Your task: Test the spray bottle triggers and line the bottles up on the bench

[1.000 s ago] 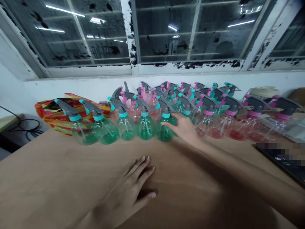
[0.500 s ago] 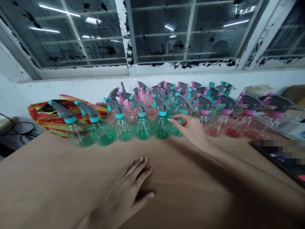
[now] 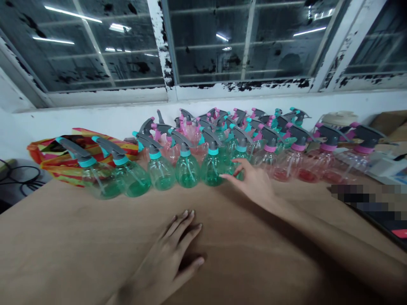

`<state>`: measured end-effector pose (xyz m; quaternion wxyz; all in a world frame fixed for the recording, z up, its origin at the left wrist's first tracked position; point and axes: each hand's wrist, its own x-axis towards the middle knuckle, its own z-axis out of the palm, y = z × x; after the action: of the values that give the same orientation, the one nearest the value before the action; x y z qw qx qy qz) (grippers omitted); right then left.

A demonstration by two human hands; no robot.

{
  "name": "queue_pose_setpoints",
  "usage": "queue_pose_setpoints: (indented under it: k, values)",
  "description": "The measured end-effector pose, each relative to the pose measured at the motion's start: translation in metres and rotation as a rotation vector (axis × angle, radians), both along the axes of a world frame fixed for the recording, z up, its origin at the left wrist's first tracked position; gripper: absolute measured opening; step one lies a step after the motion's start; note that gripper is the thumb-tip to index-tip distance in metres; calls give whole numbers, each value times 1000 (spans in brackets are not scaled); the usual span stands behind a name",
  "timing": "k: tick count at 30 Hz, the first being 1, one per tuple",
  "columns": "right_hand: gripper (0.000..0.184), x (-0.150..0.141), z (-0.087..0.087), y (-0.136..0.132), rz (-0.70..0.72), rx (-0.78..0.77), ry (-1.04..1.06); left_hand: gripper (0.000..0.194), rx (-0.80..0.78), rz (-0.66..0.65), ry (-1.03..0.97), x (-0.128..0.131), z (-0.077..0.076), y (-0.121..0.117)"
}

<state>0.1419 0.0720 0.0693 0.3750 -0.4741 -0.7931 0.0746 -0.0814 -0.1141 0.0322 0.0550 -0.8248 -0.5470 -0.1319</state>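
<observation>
Head view: right hand partly open, nothing visibly in grip; thumb beside green bottle in front row, contact unclear. Left hand flat on table, holding nothing. Light, low fingertip contact should prevent tipping.

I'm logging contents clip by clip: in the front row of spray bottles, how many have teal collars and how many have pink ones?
Teal-collared spray bottles: 6
Pink-collared spray bottles: 4
Total in the front row: 10
</observation>
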Motion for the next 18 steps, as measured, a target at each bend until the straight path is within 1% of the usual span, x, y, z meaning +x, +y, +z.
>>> queue_pose_setpoints:
  k: [3, 6, 9, 13, 15, 18]
  values:
    - [78, -17, -2, 5, -3, -20, -59, 52, -5, 7, -11, 0, 0, -1]
    - [84, -30, -2, 15, -9, -43, -103, 53, -16, 9, 2, -1, -1, -2]
    - [79, -37, -2, 21, -11, -57, -132, 53, -36, 9, -3, -1, 0, -2]
    - [75, -38, 0, 20, -11, -52, -136, 52, -25, 6, 9, 0, 2, -1]
    - [72, -32, 3, 15, -18, -36, -119, 52, -22, 8, 27, 0, 3, -1]
    - [54, -12, 10, 10, -87, 0, -80, 53, -26, 5, 34, 0, 3, -2]
